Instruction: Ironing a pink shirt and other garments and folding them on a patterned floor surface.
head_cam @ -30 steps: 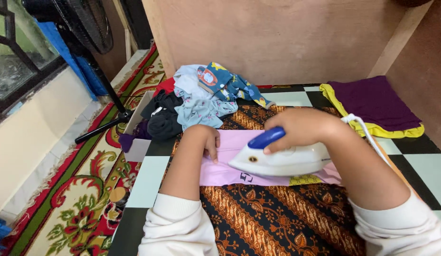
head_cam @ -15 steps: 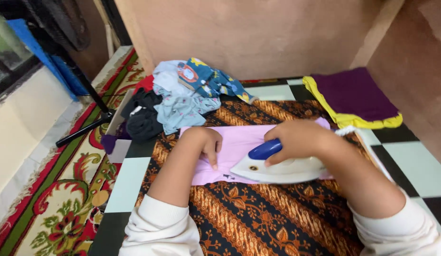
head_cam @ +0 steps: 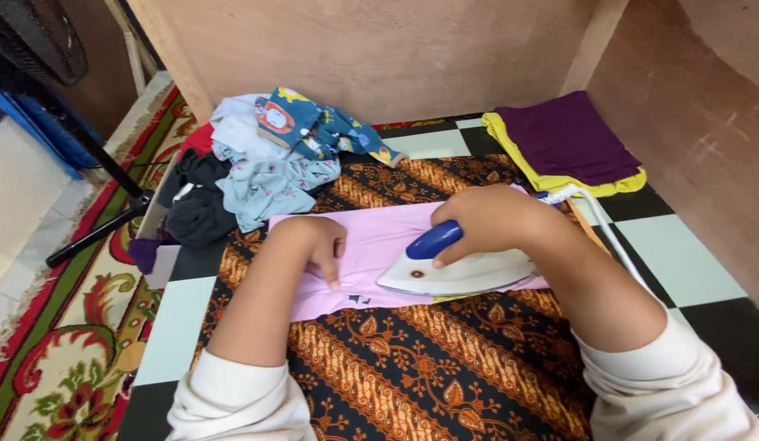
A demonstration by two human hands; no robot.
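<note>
While R hand irons, pink cloth lies flat w/ creases.

both arms wear cream-white long sleeves, soft knit, pushed up so the forearms are bare. the cuffs bunch in thick folds, the left sleeve and the right sleeve alike. left hand and right hand are bare, no rings or watch showing.

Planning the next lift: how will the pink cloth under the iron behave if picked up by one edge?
Probably floppy: the pink cloth lies thin and flat on the patterned mat. Likely light. It may drag while the iron and left hand rest on it.
</note>
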